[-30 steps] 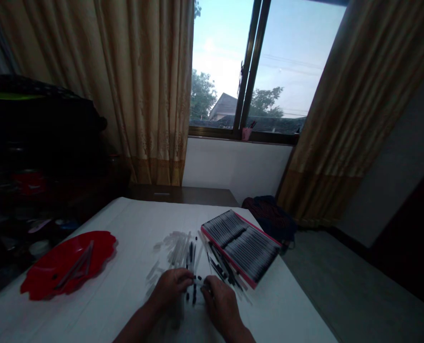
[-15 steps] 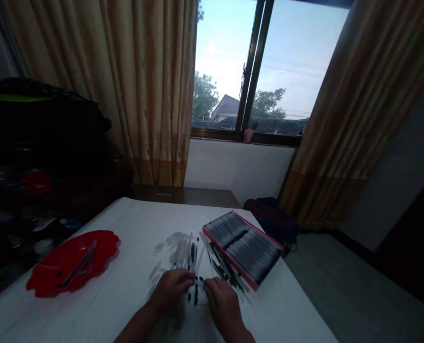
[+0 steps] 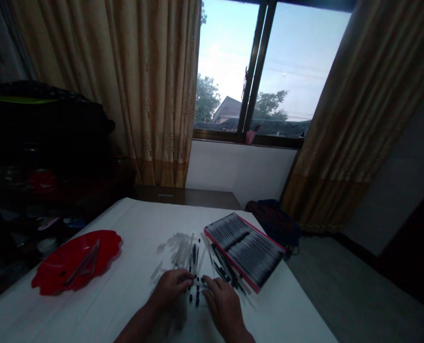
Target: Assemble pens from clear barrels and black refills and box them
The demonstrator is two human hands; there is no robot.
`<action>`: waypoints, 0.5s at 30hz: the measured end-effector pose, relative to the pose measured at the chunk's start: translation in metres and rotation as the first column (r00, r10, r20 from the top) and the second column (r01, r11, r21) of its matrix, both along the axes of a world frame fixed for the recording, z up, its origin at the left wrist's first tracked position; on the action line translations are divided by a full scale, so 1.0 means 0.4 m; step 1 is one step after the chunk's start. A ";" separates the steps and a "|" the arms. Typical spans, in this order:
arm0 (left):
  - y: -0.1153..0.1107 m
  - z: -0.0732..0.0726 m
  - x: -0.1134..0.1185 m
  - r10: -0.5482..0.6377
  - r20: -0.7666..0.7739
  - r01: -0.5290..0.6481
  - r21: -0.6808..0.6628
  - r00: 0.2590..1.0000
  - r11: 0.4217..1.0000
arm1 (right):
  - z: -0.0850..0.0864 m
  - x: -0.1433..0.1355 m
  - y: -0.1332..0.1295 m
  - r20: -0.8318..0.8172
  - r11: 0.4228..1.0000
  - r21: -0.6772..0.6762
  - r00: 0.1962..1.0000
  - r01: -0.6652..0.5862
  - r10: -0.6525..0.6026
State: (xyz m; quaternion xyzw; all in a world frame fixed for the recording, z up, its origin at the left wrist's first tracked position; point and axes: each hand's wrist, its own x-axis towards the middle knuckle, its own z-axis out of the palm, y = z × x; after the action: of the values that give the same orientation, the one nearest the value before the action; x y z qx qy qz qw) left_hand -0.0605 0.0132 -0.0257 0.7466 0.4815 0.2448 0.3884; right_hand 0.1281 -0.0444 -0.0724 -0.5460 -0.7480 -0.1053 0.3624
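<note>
My left hand (image 3: 173, 288) is closed in a pinch, thumb against fingers, on something too small and blurred to name. Facing it, my right hand (image 3: 223, 300) has its thumb and forefinger apart, close to a pale thin piece between the hands. Small black caps (image 3: 197, 297) lie on the white cloth between my wrists. Beyond my fingertips are dark slim pen parts (image 3: 194, 253) and a bundle of clear pen tubes (image 3: 180, 252). More black pen parts (image 3: 224, 270) are strewn beside a red-edged box (image 3: 245, 247) filled with rows of pens.
A red scalloped dish (image 3: 104, 257) holding clear, stick-like pieces stands on the left of the white-covered table (image 3: 140, 216). Dark shelves with jars and a red can (image 3: 42, 181) are further left. Bundled dark cloth (image 3: 272, 216) lies past the table's far right corner.
My right thumb has parted from the forefinger, opening that hand a little. My left hand stays pinched in nearly the same place. The whole view has shifted slightly.
</note>
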 end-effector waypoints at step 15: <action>0.012 -0.016 -0.009 0.029 0.088 -0.022 -0.077 0.996 0.997 | -0.010 0.006 0.004 -0.079 0.999 0.035 0.997 0.016 -0.014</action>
State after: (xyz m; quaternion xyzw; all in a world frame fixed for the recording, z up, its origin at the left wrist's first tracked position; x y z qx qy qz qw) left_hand -0.0641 0.0180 -0.0321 0.7136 0.4820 0.2643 0.4343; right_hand 0.1304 -0.0428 -0.0764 -0.5489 -0.7269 -0.0996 0.4005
